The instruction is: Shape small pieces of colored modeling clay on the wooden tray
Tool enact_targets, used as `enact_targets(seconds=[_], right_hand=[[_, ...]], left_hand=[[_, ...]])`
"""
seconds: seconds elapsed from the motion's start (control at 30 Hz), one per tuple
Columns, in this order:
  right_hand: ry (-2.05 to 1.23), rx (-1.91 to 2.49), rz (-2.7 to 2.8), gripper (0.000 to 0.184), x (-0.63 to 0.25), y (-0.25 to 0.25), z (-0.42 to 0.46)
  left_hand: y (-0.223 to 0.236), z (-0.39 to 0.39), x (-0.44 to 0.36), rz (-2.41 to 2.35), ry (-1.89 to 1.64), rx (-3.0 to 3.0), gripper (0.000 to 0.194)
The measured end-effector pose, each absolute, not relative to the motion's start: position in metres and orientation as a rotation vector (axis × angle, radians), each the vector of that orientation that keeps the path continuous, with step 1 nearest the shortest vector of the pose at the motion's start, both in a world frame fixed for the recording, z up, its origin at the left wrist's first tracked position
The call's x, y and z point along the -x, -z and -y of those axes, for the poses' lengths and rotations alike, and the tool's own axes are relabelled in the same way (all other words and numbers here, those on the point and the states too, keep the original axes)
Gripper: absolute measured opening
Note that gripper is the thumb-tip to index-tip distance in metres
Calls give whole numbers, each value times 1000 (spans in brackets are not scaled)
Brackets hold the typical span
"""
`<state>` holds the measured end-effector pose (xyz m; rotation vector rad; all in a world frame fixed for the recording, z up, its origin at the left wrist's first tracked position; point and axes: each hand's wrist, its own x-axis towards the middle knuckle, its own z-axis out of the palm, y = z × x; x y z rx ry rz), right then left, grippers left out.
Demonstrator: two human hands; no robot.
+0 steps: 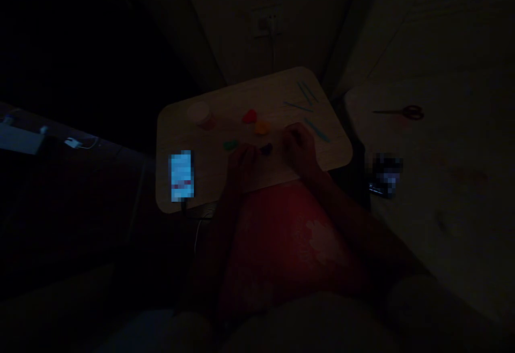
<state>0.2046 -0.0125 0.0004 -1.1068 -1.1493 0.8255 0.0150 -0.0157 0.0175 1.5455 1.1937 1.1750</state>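
Note:
The room is very dark, so fine detail is lost. Over the near side of a small wooden table (217, 165), my left hand (242, 158) has its fingers bent together, close to a dark bluish lump (266, 148). To the right of that lump, my right hand (300, 146) is curled with thumb and fingers drawn in; what they hold, if anything, is hidden. A green lump (230, 145) lies just beyond my left hand. Farther back sit a red lump (250, 116) and an orange lump (262, 127), seemingly touching. They look like modelling clay.
A pale lidded tub (201, 115) stands at the table's back left, with a lit phone (181, 176) near the left edge. Several thin bluish sticks (298, 107) lie at the right. Scissors (402, 112) and a dark device (385, 176) rest on the surface beyond.

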Motion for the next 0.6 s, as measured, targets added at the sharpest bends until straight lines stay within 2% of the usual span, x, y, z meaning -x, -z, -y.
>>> enact_targets(seconds=[0.4,0.5,0.6], right_hand=[[-887,1076,1175,32,-205,-2,14],[-887,1083,1162,36,-204,0,13],[-901,1088,1138,49,-204,2,13]], left_hand=[[-13,13,-13,-1182,-1166,-1561,50],[-14,14,-13,-1171,-1176,-1563,49],[-16,15,-14,-1172,-1177,-1554,49]])
